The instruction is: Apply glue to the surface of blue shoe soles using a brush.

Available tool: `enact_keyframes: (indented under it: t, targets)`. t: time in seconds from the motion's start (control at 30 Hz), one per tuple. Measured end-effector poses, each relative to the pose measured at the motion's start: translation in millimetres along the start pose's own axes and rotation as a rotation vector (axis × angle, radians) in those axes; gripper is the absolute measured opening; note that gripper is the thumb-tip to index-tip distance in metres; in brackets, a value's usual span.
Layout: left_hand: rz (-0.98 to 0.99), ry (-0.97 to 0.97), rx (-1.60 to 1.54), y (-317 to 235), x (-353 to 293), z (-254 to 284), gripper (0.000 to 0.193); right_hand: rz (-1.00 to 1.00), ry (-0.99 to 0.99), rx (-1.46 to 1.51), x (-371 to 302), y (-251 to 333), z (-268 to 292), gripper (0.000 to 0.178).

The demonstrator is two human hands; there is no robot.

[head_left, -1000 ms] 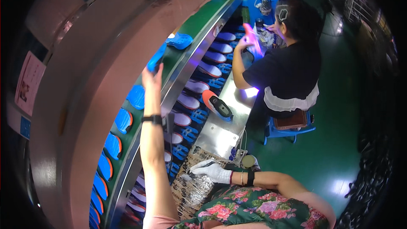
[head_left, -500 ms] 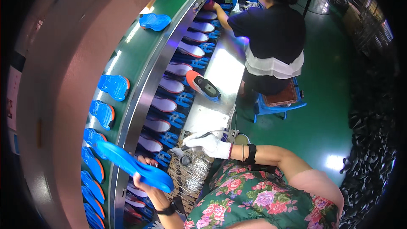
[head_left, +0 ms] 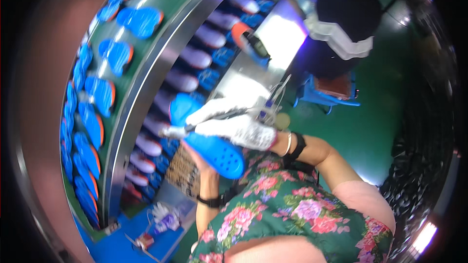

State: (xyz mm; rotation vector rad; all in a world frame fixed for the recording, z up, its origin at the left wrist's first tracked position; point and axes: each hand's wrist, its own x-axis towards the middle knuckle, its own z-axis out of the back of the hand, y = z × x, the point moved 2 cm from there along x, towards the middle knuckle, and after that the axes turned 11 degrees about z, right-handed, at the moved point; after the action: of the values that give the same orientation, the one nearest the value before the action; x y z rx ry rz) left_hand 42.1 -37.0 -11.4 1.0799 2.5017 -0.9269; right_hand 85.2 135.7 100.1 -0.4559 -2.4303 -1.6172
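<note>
In my bare left hand (head_left: pixel 199 159) is a blue shoe insole (head_left: pixel 218 156) with small holes at its near end. The fingers hold it from beneath and are mostly hidden. My right hand (head_left: pixel 239 125), in a white glove, is closed round a dark-handled brush (head_left: pixel 174 132). Its pale tip lies over the middle of the insole; blur hides whether it touches. Left of my hands, a row of white-topped, orange-edged insoles (head_left: pixel 197 57) lies along a rack with blue pieces between them.
A green conveyor belt (head_left: pixel 141 63) with a metal rail carries several blue insoles (head_left: pixel 101 95) on my left. An orange and black insole (head_left: pixel 251 44) lies on the metal ledge ahead. A co-worker (head_left: pixel 341 14) is beyond a blue stool (head_left: pixel 326 92). Black scraps (head_left: pixel 414 180) are heaped at right.
My left hand has brought the blue insole rightward, turning its holed face up. My right hand has moved the brush from beside a small dark cup to over the insole. The view has shifted.
</note>
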Motion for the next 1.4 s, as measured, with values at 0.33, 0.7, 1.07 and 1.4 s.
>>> enact_keyframes:
  t: [0.33,0.7,1.07,1.4]
  targets:
    - [-0.107,0.070,-0.063,3,-16,-26,0.087,0.494,0.078,-0.345,13,-6,-3,0.028]
    - [-0.149,-0.037,0.260,19,-5,-33,0.093,0.673,0.341,-0.821,1,7,-4,0.046]
    - [-0.100,-0.039,0.263,8,-1,-46,0.098,0.816,0.221,-0.829,1,17,6,0.023]
    - [0.041,0.244,0.221,-5,49,39,0.107,0.760,0.214,-0.734,6,27,11,0.026]
